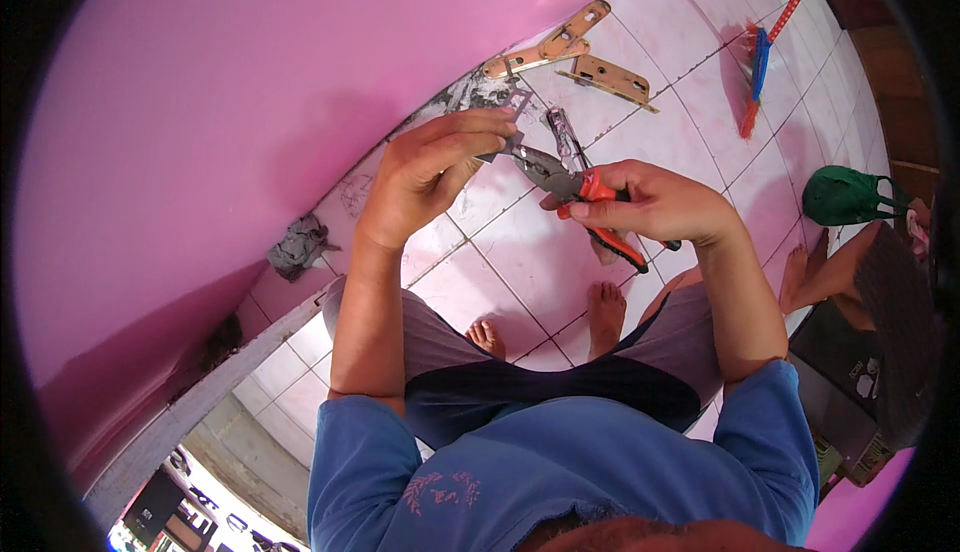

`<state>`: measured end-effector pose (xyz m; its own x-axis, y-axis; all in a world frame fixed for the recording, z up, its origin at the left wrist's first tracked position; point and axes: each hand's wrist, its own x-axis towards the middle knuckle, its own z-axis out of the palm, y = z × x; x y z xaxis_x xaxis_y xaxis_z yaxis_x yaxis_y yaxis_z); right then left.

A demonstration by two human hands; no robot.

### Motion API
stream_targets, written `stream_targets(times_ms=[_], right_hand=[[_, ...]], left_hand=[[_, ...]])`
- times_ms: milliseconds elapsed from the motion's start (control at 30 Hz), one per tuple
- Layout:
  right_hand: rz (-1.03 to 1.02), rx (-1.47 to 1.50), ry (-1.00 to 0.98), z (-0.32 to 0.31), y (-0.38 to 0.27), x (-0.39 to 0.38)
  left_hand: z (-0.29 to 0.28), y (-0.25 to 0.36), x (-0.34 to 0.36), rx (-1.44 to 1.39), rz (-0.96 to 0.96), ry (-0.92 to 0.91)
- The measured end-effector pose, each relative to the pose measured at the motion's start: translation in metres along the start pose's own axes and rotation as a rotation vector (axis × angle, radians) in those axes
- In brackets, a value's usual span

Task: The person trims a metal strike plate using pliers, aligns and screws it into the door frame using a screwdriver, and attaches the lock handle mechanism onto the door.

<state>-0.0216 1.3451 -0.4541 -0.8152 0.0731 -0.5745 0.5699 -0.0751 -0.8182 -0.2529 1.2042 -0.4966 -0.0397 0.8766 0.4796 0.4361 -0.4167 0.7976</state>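
My left hand is closed on a thin grey metal plate with cut-outs, pinched between thumb and fingers and tilted upward. My right hand grips a pair of pliers with red and black handles. The jaws reach to the plate's lower part beside my left fingertips; whether they bite on it I cannot tell. Just beyond the pliers a shiny metal piece lies on the tiles. Further off are a brass-coloured mortise lock and two long door-handle plates, one partly over the other.
A pink wall rises on the left, with a crumpled grey cloth at its foot. Over to the right are a broom, a green bag and another person's bent leg. My bare feet rest on the tiled floor.
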Motion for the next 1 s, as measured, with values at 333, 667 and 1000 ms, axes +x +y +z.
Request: stream_targets(times_ms=[333, 667, 1000], right_hand=[[0.088, 0.114, 0.0, 0.0, -0.007, 0.004], [0.074, 0.135, 0.013, 0.0, -0.009, 0.006], [0.042, 0.073, 0.035, 0.006, -0.013, 0.008]], left_hand=[[0.004, -0.004, 0.0, 0.113, -0.001, 0.046], [0.007, -0.009, 0.0, 0.178, 0.041, 0.081], [0.011, -0.014, -0.001, 0.234, 0.074, 0.159]])
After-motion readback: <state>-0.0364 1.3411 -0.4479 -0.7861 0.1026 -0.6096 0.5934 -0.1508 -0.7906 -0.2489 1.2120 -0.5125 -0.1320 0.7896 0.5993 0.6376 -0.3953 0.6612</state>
